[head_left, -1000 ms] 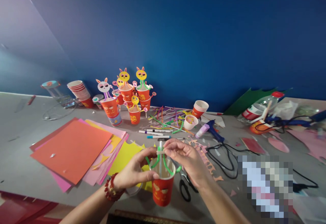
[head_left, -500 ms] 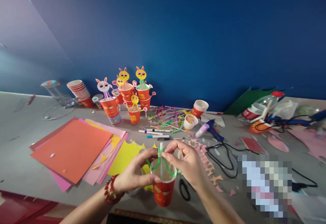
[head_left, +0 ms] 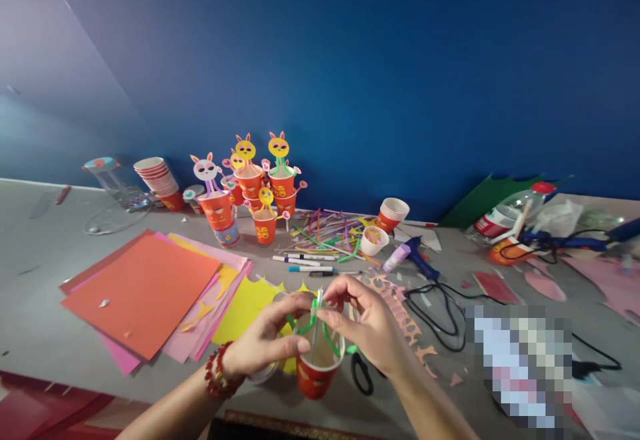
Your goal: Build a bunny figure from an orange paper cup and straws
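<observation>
My left hand [head_left: 265, 343] wraps around the rim of a red paper cup [head_left: 314, 377] near the table's front edge. A white straw [head_left: 317, 320] stands upright in the cup, with green bent straws [head_left: 327, 333] curving out to both sides. My right hand [head_left: 367, 323] pinches the straws together at the top, above the cup's mouth. A red bead bracelet [head_left: 219, 371] sits on my left wrist.
Sheets of orange, pink and yellow paper [head_left: 145, 290] lie to the left. Finished bunny cups [head_left: 250, 187] stand at the back by a stack of cups [head_left: 157, 180]. Loose straws [head_left: 325, 230], markers, a glue gun [head_left: 417, 257], black scissors [head_left: 363, 373] and cables [head_left: 440, 307] lie around.
The cup has sunk a little lower and tilted slightly. My right hand's pinch has moved down the straws toward the cup's mouth; my left hand stays on the rim.
</observation>
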`<state>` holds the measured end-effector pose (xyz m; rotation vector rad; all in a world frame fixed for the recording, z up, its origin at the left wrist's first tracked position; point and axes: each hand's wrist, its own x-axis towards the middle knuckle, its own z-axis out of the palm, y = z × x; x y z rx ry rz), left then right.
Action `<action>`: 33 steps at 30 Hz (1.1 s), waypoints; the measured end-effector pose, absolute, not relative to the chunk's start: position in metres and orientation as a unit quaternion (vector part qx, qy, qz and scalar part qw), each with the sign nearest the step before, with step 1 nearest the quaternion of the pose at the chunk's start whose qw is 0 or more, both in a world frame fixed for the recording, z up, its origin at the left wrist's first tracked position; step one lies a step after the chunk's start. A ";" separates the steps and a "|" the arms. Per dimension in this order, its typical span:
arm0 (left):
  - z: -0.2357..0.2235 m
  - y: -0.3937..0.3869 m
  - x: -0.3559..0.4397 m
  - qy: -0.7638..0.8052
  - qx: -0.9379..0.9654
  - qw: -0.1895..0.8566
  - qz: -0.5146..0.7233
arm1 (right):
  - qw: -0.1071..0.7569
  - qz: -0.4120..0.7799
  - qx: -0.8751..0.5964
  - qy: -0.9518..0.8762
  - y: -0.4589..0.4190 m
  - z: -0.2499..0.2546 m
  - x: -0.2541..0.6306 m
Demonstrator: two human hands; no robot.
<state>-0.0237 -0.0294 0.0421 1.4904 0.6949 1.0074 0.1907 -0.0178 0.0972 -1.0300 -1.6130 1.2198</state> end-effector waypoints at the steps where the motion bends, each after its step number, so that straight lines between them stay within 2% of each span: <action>1: 0.046 -0.029 -0.021 0.308 0.618 0.579 0.434 | 0.424 0.493 -0.408 -0.641 -0.018 0.096 0.190; 7: 0.060 -0.030 -0.005 0.367 0.535 0.610 0.456 | 0.418 0.553 -0.384 -0.610 -0.019 0.091 0.189; 19: 0.058 -0.026 -0.005 0.299 0.498 0.716 0.387 | 0.360 0.684 -0.228 -0.592 0.002 0.075 0.201; 33: 0.062 -0.023 0.005 0.260 0.418 0.822 0.284 | 0.272 0.625 -0.149 -0.716 0.026 0.085 0.199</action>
